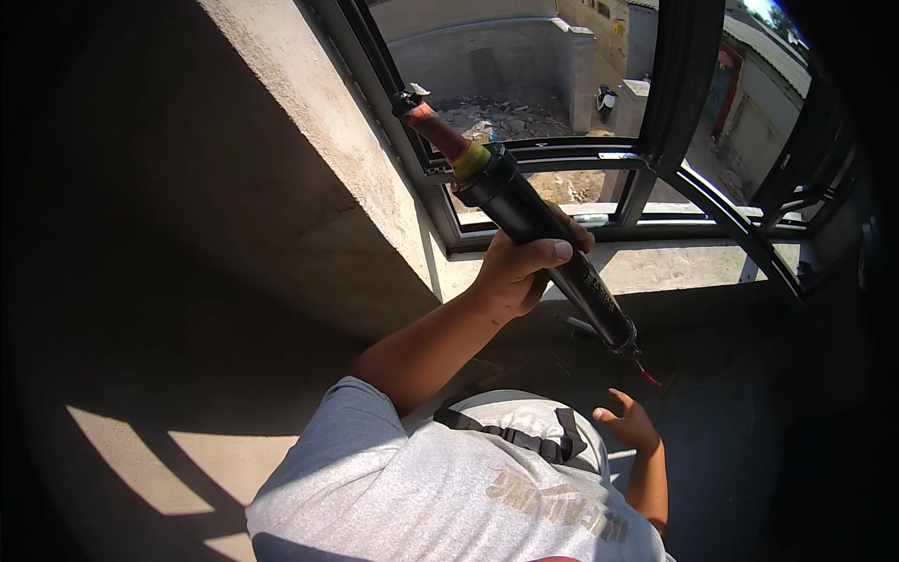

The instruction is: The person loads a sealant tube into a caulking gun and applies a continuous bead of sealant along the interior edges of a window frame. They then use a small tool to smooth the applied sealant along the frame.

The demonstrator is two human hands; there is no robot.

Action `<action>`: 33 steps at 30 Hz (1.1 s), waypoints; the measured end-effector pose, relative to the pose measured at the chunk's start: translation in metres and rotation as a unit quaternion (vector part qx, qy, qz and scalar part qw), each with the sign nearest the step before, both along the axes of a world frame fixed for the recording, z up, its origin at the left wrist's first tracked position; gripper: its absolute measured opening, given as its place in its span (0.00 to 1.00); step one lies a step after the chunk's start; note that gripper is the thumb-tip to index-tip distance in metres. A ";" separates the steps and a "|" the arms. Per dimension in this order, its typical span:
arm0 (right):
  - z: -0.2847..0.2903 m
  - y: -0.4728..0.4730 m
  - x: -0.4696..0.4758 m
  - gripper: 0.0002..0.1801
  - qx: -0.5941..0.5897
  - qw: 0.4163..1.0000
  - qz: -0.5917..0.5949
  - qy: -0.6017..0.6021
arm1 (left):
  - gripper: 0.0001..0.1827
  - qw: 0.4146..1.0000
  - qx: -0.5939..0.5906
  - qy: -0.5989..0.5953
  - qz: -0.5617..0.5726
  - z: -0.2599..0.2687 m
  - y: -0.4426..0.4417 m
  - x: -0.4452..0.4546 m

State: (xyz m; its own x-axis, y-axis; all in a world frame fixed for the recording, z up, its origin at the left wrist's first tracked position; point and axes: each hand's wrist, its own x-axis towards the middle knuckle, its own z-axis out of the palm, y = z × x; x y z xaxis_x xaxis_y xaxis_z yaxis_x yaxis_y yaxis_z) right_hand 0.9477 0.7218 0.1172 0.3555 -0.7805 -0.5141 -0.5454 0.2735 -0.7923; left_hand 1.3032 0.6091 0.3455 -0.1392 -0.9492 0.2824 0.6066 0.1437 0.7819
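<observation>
My left hand (530, 263) is wrapped around a long black cylinder (590, 284), which looks like the barrel of a sealant gun. The barrel slants from upper left to lower right. A reddish-brown tube (437, 131) with a yellow collar (471, 162) sticks out of its upper end, and dark residue sits at the tube's tip. At the lower end is a thin piece with a red tip (650, 377). Below that tip, my right hand (627, 420) holds nothing, its thumb and fingers apart, not touching the barrel.
A dark-framed window (635, 200) stands in front, with a concrete sill (674, 267) below and a rough side reveal (337, 140) at the left. A curved dark frame bar (737, 228) reaches inward at the right. Rubble (516, 121) and walls show outside.
</observation>
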 end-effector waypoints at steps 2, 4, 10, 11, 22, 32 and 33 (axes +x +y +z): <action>-0.035 -0.012 0.004 0.51 -0.064 0.977 -0.119 -0.165 | 0.22 0.999 -0.016 0.040 -0.009 0.023 -0.006 -0.010; -0.059 -0.028 0.016 0.54 -0.117 0.921 -0.192 -0.318 | 0.18 0.997 -0.003 0.071 -0.038 0.048 -0.008 -0.012; 0.006 -0.064 0.002 0.29 -0.213 0.857 -0.187 -0.431 | 0.15 0.989 0.022 0.139 -0.049 0.098 -0.011 -0.002; 0.026 -0.067 0.009 0.27 -0.233 0.856 -0.126 -0.445 | 0.15 0.989 0.031 0.135 -0.057 0.104 -0.014 0.001; 0.217 -0.106 0.116 0.37 -0.286 0.774 0.051 -0.563 | 0.34 0.975 -0.126 0.036 0.181 0.199 -0.094 0.082; 0.304 -0.135 0.151 0.32 -0.299 0.750 0.026 -0.589 | 0.32 0.498 -0.452 -0.439 0.596 0.248 -0.151 0.148; 0.313 -0.143 0.150 0.32 -0.313 0.758 0.035 -0.572 | 0.35 0.482 -0.444 -0.463 0.597 0.252 -0.155 0.153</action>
State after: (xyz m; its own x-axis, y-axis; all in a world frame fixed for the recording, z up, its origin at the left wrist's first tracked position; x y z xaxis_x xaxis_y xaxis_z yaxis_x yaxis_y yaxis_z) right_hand 1.0976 0.5791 0.4300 0.3408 -0.7031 0.6242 0.5992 -0.3491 -0.7204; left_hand 1.4562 0.4538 0.5976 -0.0994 -0.0712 0.9925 -0.8730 0.4849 -0.0527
